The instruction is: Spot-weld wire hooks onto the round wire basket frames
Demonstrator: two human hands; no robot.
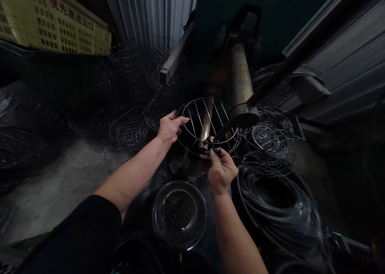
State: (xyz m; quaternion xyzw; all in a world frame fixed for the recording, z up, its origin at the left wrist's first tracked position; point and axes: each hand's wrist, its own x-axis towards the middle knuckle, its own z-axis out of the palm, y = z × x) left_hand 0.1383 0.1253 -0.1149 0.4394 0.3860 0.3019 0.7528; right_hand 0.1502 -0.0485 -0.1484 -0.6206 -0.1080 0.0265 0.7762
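Observation:
My left hand (169, 128) grips the left rim of a round wire rack (198, 114) between thumb and fingers. The rack has a ring with several parallel bars and a wider ring below it. At its near edge my right hand (221, 169) is closed, thumb against fingers; a small dark piece shows at the fingertips, its kind unclear. A brass-coloured lower metal cylinder (205, 125) stands under the rack. An angled rod from the upper cylinder (243, 79) ends at the rack's near rim, where a small reddish glow shows.
A metal bowl (180, 210) with short dark wire pieces sits below my hands. Coiled wire (279, 201) lies at right, wire racks (129, 129) at left. A wooden bar (177, 57) juts out, and a yellow crate (60, 21) stands upper left.

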